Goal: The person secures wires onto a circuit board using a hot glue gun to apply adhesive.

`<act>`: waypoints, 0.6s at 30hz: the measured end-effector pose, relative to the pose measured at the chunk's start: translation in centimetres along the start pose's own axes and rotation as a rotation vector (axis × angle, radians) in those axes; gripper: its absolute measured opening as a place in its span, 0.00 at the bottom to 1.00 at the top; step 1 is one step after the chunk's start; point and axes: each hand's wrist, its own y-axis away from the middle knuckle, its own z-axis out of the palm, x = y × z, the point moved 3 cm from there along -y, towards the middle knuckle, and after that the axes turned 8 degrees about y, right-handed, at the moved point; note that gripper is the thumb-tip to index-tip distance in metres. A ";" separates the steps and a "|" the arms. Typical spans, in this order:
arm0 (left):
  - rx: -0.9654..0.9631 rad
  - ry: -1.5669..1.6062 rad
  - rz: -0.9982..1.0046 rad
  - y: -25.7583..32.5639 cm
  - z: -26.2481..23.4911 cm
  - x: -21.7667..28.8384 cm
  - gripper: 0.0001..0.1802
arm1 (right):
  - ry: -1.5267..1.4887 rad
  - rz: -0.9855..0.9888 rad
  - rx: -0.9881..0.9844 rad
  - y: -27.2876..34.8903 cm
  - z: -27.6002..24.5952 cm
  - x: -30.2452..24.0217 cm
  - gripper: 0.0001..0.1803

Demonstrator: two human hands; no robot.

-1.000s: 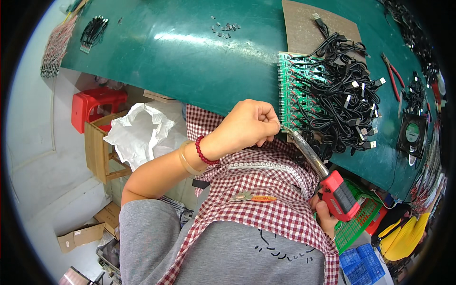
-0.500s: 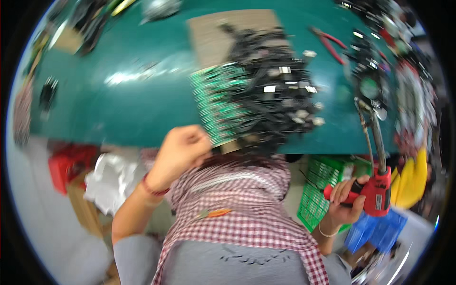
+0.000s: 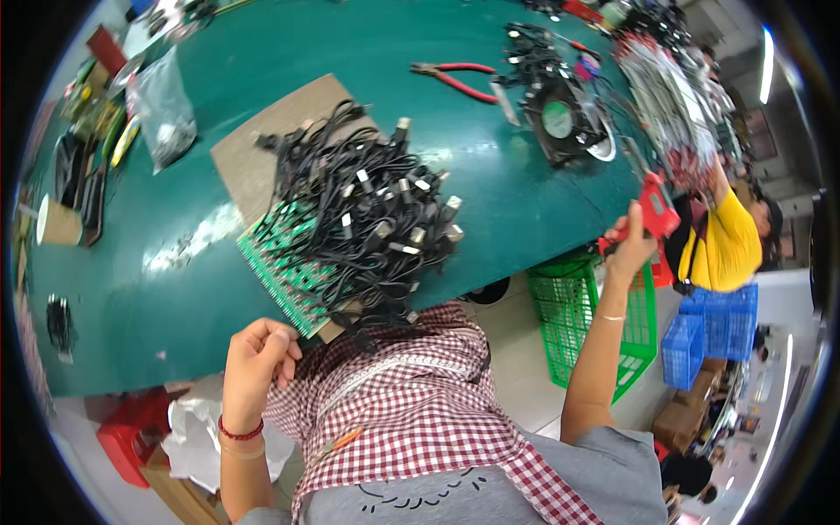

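My right hand [image 3: 632,249] is wrapped around the handle of a red gun-shaped tool [image 3: 658,208], raised at the right edge of the green table. Its front end lies close to a black round device with a green centre [image 3: 558,120]. My left hand [image 3: 261,352] is closed, fingers curled and thumb folded over, with nothing showing in it. It is beside the near corner of a green circuit board panel [image 3: 282,271]. Black cables with metal plugs [image 3: 372,206] lie heaped over the panel, partly hiding it. Brown cardboard [image 3: 241,162] shows beneath them.
Red-handled pliers [image 3: 464,79] lie beyond the cables. Bundled pale wires [image 3: 669,109] are at the far right, near a person in yellow [image 3: 731,245]. A green basket [image 3: 569,306] and blue crates [image 3: 719,319] stand below the right edge. A clear bag [image 3: 164,114] sits at left.
The view has turned, so the table and cable heap appear tilted. My right hand has lifted the red tool from beside my body to the table's right edge. My left hand stays closed near the panel.
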 end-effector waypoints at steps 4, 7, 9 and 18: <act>-0.034 -0.011 0.088 -0.1 -0.5 1.4 0.10 | 0.088 0.116 0.034 -1.1 -0.7 0.0 0.08; 0.105 -0.029 0.296 -3.1 -1.7 1.9 0.15 | -0.090 0.055 0.102 0.1 -0.9 -2.6 0.09; 0.150 -0.088 0.487 -4.7 -2.1 2.3 0.16 | -0.240 -0.065 -0.019 1.2 -0.7 -5.8 0.12; 0.026 -0.156 0.187 -6.9 -1.5 7.3 0.18 | -0.629 0.194 -0.952 11.2 13.7 -14.5 0.20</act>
